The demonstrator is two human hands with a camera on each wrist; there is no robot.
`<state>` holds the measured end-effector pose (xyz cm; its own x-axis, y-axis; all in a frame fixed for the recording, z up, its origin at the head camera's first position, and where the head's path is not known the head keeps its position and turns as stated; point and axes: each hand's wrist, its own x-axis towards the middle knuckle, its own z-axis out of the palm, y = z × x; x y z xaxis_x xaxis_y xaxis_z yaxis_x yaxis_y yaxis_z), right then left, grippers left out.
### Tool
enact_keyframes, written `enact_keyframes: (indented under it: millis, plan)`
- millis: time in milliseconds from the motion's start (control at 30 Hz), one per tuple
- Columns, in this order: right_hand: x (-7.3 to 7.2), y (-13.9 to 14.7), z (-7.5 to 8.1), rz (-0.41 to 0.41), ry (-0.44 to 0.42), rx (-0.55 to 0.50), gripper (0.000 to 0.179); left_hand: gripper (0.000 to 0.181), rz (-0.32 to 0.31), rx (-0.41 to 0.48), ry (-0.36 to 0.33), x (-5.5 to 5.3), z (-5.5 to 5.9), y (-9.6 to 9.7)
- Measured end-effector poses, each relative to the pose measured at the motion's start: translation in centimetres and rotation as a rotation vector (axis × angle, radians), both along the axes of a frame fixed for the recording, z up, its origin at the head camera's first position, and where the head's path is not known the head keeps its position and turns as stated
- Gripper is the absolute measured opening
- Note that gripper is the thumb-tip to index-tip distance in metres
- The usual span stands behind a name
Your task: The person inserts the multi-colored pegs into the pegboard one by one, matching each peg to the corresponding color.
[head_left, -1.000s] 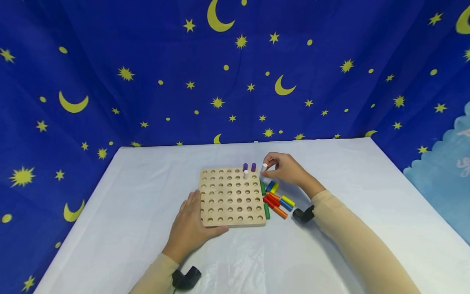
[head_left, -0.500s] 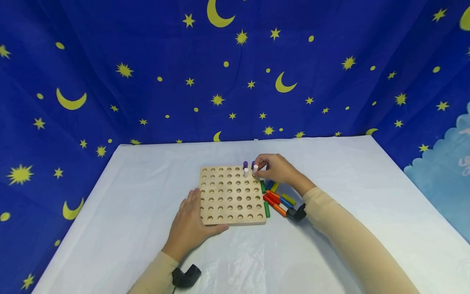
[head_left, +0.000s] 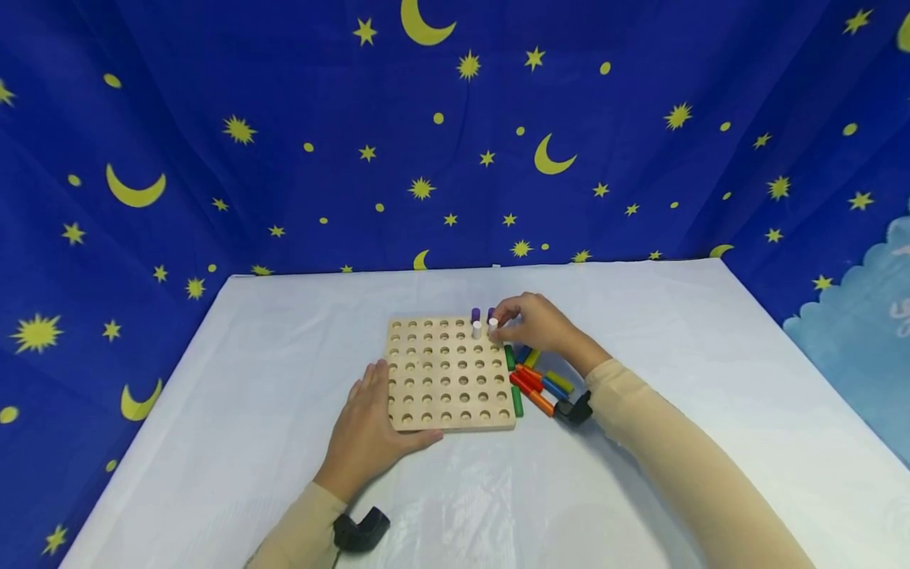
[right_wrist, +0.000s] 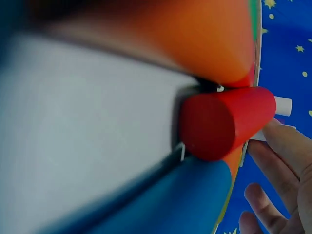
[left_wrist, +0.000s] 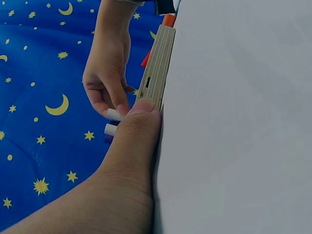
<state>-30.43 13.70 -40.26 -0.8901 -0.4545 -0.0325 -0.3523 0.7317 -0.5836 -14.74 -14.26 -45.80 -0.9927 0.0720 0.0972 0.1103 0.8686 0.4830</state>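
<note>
A square wooden pegboard (head_left: pixel 418 374) with rows of round holes lies on the table. My left hand (head_left: pixel 367 431) spans its near left corner, fingers along the left edge and thumb along the front edge. At the far right corner, my right hand (head_left: pixel 538 324) pinches a white peg (head_left: pixel 494 325) between thumb and forefinger. That peg stands upright over a hole in the second row, its lower end partly hidden by fingertips. Another white peg (head_left: pixel 477 330) stands just left of it. Behind them two purple pegs (head_left: pixel 475 315) stand in the back row, one partly covered by the right hand.
Loose pegs lie right of the board: red (head_left: pixel 526 384), orange (head_left: pixel 542 405), blue (head_left: pixel 553 388), yellow (head_left: pixel 560 382) and green (head_left: pixel 517 401). In the right wrist view, a red peg (right_wrist: pixel 209 126) looms close to the camera. A starry blue curtain (head_left: pixel 284 95) hangs behind the white table (head_left: pixel 284 332).
My right hand has carried the white peg left from beside the board to the second row's right end, and slightly lowered it. My left hand stays at the corner.
</note>
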Motion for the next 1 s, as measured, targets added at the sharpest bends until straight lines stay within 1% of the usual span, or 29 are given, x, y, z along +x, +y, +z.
enact_keyframes:
  millis: [100,200,300,367,467,600,700,800,1000]
  plan:
    - [0.0,0.1,-0.1,0.007,0.01,0.004,0.012,0.142,-0.002,0.002,0.0,0.0,0.0,0.1]
    - [0.1,0.5,0.0,0.009,0.019,-0.003,0.017,0.141,-0.004,0.001,-0.001,-0.1,0.0,0.1]
    - [0.2,1.3,0.0,-0.006,0.014,-0.028,0.022,0.141,-0.005,-0.001,-0.005,-0.1,0.0,0.1]
    - [0.5,2.1,0.1,-0.005,0.012,-0.041,0.022,0.141,-0.004,0.0,-0.009,0.0,0.1,0.1]
    - [1.0,3.5,0.2,0.037,0.038,-0.034,0.019,0.142,-0.001,-0.002,-0.016,0.0,0.2,0.1]
    - [1.9,5.2,0.3,0.136,0.086,0.002,0.019,0.143,-0.001,-0.008,-0.02,-0.1,0.3,0.1]
    - [2.5,6.1,0.4,0.201,0.099,0.04,0.02,0.142,-0.003,-0.01,-0.018,-0.2,0.4,0.1]
    - [2.9,6.5,0.4,0.243,0.114,0.088,0.021,0.142,-0.001,-0.009,-0.021,-0.2,0.5,0.1]
    - [3.1,6.6,0.2,0.319,0.208,0.181,0.021,0.143,0.004,-0.002,-0.026,-0.2,0.1,0.1]
